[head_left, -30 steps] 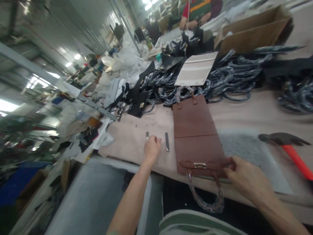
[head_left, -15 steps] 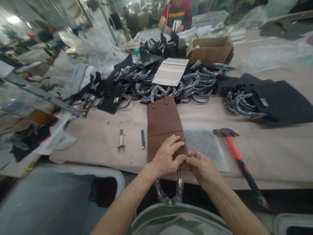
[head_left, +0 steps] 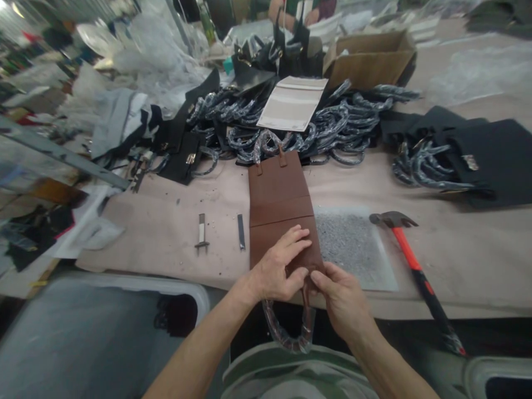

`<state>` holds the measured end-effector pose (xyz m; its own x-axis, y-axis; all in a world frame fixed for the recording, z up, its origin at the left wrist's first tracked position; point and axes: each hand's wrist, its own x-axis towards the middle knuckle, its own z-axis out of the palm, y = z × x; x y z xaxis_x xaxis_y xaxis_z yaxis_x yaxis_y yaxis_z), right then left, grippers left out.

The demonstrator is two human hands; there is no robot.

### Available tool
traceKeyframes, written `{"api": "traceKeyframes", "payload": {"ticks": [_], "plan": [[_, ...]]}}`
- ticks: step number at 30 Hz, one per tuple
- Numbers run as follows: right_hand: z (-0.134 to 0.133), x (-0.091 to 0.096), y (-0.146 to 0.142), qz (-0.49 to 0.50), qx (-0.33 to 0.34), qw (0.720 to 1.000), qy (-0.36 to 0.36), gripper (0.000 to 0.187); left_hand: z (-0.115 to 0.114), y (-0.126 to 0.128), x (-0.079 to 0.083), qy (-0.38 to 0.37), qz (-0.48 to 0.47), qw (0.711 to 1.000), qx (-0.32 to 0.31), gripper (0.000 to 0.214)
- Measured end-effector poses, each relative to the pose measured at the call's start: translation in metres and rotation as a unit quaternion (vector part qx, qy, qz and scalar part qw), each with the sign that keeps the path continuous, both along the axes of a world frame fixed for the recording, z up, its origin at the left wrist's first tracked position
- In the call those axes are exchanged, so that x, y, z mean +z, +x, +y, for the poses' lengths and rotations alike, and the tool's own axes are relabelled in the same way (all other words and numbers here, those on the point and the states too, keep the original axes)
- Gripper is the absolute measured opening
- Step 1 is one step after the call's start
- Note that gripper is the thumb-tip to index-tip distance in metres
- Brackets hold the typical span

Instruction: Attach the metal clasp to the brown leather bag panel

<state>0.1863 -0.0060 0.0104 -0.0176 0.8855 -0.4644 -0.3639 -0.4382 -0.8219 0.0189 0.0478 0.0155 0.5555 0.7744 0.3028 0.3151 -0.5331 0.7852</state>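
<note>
The left hand (head_left: 277,270) has moved from the metal tool (head_left: 201,233), lying spread on the brown bag (head_left: 281,210), whose long axis points forward; the right hand (head_left: 343,295) pinches its near corner.

Your L hand (head_left: 282,266) has open tabletop (head_left: 153,244) out L, beyond pronged tool (head_left: 201,231) & flat bar (head_left: 241,231). R side, hammer's (head_left: 408,252) in the way; up front, wrapped handles (head_left: 338,119) block, w/ box (head_left: 369,58) behind.

Green top (head_left: 299,374) with broad whitish curved bands, bottom centre of frame; forearms (head_left: 208,338), left hand (head_left: 279,269), right hand (head_left: 344,296) bare.
</note>
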Motion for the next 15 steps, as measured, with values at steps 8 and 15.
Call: {"api": "traceKeyframes", "payload": {"ticks": [8, 15], "plan": [[0.007, -0.003, -0.001, 0.081, -0.015, 0.996, 0.025, 0.027, 0.004, 0.004, 0.015, -0.003, 0.084, 0.996, -0.022, 0.063], [0.012, -0.006, 0.001, 0.137, -0.003, 0.991, -0.006, 0.033, 0.004, 0.006, 0.013, -0.012, 0.084, 0.996, -0.009, 0.061]]}}
